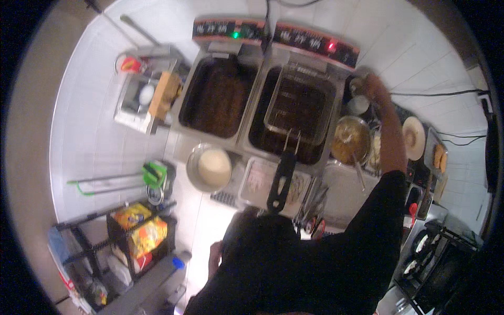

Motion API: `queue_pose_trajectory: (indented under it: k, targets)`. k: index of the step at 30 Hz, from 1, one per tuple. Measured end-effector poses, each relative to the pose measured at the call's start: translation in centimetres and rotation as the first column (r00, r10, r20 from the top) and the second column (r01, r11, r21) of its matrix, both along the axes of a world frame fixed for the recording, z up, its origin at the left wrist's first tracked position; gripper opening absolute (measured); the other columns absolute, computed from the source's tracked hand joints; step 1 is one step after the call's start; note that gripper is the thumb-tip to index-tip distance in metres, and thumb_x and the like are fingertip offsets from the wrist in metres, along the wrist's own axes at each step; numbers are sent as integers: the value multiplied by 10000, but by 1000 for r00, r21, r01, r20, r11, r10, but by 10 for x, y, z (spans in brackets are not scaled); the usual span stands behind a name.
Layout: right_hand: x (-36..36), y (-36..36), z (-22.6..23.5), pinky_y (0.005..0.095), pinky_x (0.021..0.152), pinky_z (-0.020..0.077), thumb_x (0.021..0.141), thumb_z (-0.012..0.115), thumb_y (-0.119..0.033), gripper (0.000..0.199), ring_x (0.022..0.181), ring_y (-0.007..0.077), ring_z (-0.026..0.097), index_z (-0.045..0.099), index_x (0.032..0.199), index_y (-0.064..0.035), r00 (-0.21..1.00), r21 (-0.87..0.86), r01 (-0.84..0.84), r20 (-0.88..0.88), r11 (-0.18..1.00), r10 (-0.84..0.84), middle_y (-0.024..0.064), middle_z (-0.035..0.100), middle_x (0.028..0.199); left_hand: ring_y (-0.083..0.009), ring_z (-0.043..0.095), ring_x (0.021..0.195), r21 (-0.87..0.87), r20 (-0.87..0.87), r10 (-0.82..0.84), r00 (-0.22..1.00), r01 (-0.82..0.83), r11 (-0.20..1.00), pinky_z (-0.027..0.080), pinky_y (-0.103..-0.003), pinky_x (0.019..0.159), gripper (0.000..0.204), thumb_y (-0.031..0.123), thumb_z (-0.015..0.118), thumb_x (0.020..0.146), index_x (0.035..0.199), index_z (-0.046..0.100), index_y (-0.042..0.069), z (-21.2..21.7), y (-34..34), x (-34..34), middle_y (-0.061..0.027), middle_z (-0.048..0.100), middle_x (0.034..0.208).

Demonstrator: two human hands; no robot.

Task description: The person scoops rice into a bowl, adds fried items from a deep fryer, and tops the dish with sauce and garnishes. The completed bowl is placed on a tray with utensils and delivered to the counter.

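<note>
My right arm stretches to the back right, where my right hand is over small round containers beside the fryer. One is a whitish cup; the hand is smeared and its fingers cannot be told apart. My left hand hangs low at my side, mostly hidden by my dark clothing. In front of me are two fryer vats with dark oil, the left vat and the right vat. A wire fry basket sits in the right one, its black handle pointing toward me.
A metal bowl of pale batter stands before the left vat. Next to it is a tray of pale food. A bowl of yellowish liquid holds a utensil. At far right lies a round plate; a black rack stands lower left.
</note>
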State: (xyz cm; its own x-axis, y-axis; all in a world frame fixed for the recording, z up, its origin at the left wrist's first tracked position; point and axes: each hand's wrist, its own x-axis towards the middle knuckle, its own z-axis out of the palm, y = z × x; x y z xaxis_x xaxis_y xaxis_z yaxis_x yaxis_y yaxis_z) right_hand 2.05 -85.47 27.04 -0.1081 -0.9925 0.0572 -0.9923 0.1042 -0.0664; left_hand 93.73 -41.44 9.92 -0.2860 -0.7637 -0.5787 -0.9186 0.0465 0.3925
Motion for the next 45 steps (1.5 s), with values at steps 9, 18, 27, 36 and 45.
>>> queue_pose_trajectory:
  k: [9, 18, 27, 36, 45]
  targets:
    - [-58, 50, 30, 523, 815, 507, 1052, 471, -407, 454, 951, 435, 657, 693, 1033, -12, 988, -225, 74, -118, 972, -102, 231, 698, 1043, -358, 697, 969, 328, 140, 241, 960, -274, 904, 523, -463, 821, 432, 331, 462, 1026, 1018, 713, -20, 5, -20, 4, -221, 723, 1004]
    - [169, 288, 125, 400, 947, 523, 1009, 636, -349, 406, 1095, 320, 706, 699, 1253, -30, 689, -151, 713, 330, 684, -645, 203, 732, 1167, -268, 669, 889, 524, 68, 557, 828, -505, 686, 530, -438, 776, 429, 369, 553, 1005, 1091, 709, -21, -43, -127, 78, -153, 727, 1003]
    - [506, 362, 70, 409, 952, 534, 961, 695, -211, 299, 1011, 319, 717, 706, 1169, 4, 513, 3, 822, 431, 570, -742, 204, 745, 1057, -206, 675, 700, 575, -31, 711, 703, -569, 587, 540, -407, 600, 371, 378, 631, 995, 1222, 575, 89, -72, -307, 163, -72, 682, 868]
    - [568, 285, -19, 446, 749, 588, 960, 623, -169, 241, 897, 337, 686, 638, 1150, -22, 936, 11, 340, 92, 940, -339, 149, 650, 1001, -135, 661, 721, 303, -446, 508, 737, -410, 861, 501, -260, 571, 335, 332, 609, 1024, 1150, 637, 22, -8, -435, 133, -72, 679, 875]
    - [547, 247, -24, 440, 732, 602, 925, 614, -133, 207, 905, 329, 699, 638, 1099, -24, 989, 79, 145, 3, 986, -145, 132, 651, 986, -170, 684, 818, 269, -576, 453, 681, -365, 891, 563, -303, 680, 362, 318, 586, 1051, 1172, 646, -18, 16, -399, 104, -100, 697, 937]
